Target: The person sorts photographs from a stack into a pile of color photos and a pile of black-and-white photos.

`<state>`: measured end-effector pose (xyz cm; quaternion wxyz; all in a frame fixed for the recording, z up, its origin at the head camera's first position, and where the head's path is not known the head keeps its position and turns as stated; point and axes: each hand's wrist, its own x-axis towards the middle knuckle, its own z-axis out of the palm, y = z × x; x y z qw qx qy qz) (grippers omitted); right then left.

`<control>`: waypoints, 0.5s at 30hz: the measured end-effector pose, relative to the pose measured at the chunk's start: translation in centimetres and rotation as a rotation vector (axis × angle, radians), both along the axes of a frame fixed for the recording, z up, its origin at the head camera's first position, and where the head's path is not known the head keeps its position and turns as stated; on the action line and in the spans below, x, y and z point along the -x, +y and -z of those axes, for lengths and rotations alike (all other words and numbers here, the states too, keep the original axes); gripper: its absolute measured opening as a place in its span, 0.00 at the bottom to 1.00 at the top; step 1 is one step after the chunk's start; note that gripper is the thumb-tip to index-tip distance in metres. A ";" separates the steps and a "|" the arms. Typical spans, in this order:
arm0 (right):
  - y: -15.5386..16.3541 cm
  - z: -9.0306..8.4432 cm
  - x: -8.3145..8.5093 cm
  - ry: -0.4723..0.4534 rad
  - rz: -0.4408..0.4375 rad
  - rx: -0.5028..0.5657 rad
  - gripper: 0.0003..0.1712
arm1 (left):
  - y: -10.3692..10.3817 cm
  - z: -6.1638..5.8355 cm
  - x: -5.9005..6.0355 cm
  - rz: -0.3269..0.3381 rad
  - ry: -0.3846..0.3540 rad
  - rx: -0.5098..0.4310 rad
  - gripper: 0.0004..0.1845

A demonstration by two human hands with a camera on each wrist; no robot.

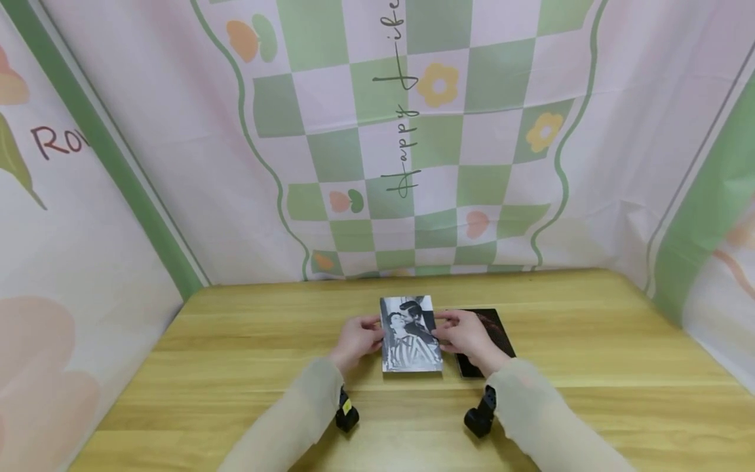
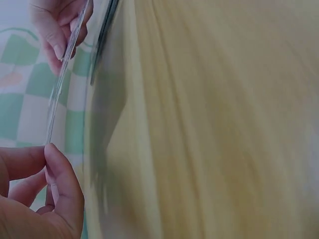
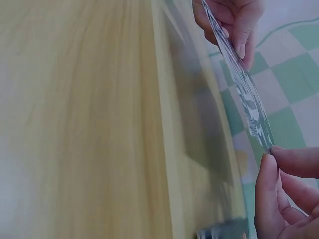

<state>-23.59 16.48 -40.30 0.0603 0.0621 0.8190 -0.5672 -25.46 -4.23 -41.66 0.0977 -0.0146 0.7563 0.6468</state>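
Head view: the left hand [image 1: 356,342] is pinching the left edge of a black-and-white photo card [image 1: 411,335], and the right hand [image 1: 468,335] is pinching its right edge. The hands are standing apart, with the card spanning the gap between them. The card is facing up, showing two people close together, and is being held above the far middle of a wooden table [image 1: 248,354]. Both wrist views are showing its thin edge clamped between thumb and fingers. A dark flat item [image 1: 497,328] is lying on the table just right of the card, partly hidden by the right hand. Light sleeves [image 1: 297,413] are covering both forearms, and a small black device [image 1: 347,416] is sitting at each wrist. A green-and-white checked cloth [image 1: 436,141] is hanging beyond the far edge.
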 end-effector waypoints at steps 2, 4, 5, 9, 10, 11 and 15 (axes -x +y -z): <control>-0.6 0.2 0.3 0.001 0.004 -0.005 0.24 | -0.5 0.2 0.1 -0.002 -0.001 0.007 0.23; -1.2 0.3 0.6 0.002 0.007 -0.013 0.24 | -1.0 0.3 0.1 -0.002 -0.010 0.014 0.23; -1.4 0.4 0.7 0.006 0.007 -0.021 0.23 | -1.2 0.4 0.1 -0.002 -0.014 0.023 0.23; -2.0 0.6 0.9 0.010 -0.005 -0.033 0.22 | -1.7 0.7 0.4 -0.003 -0.041 0.052 0.22; -2.1 0.7 1.0 0.007 -0.009 -0.037 0.22 | -1.8 0.8 0.4 -0.002 -0.046 0.057 0.22; -2.2 0.7 1.1 0.005 -0.012 -0.035 0.22 | -1.9 0.8 0.5 -0.002 -0.051 0.061 0.22; -2.4 0.8 1.3 -0.015 -0.014 -0.032 0.22 | -2.2 0.7 0.6 0.012 -0.060 0.077 0.22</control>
